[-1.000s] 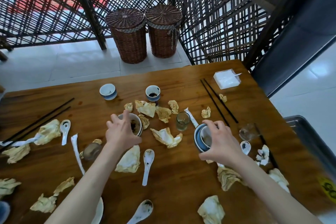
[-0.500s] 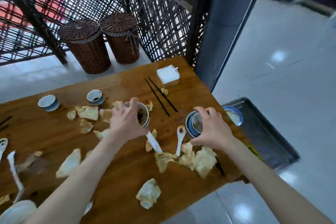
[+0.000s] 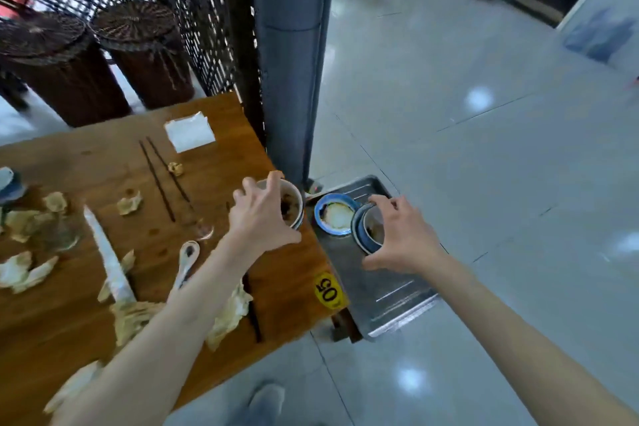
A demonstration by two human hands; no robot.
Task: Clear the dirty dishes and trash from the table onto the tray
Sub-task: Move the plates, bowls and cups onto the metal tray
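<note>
The right hand [image 3: 397,239] hangs over the metal tray [image 3: 390,290] with its fingers curled down round the rim of a blue bowl stack [image 3: 366,232], a pale cup nested inside a darker blue dish, and the left hand [image 3: 262,218] grips a white bowl [image 3: 292,204] from above at the table's right edge, thumb on the near side and fingertips over the far rim. The step in hand looks like setting both loads down on the tray, and it would go best if the right stack is lowered flat beside the blue-rimmed plate [image 3: 333,214] already lying there rather than onto its edge, and let go only once the base is seated; the nested pieces are glazed and smooth, so a tilt could slide the inner cup. The white bowl seems to hold dark leftovers, so it should travel level across the gap between table [image 3: 86,166] and tray. The tray is ribbed sheet metal with a raised lip, sitting lower than the table by the yellow number sticker [image 3: 328,290]. Left on the varnished wood are crumpled tissues [image 3: 24,273], soft and light, a white ceramic spoon [image 3: 186,261], thin dark chopsticks [image 3: 162,176], a long paper sleeve [image 3: 109,259] and a flat napkin packet [image 3: 190,131].
</note>
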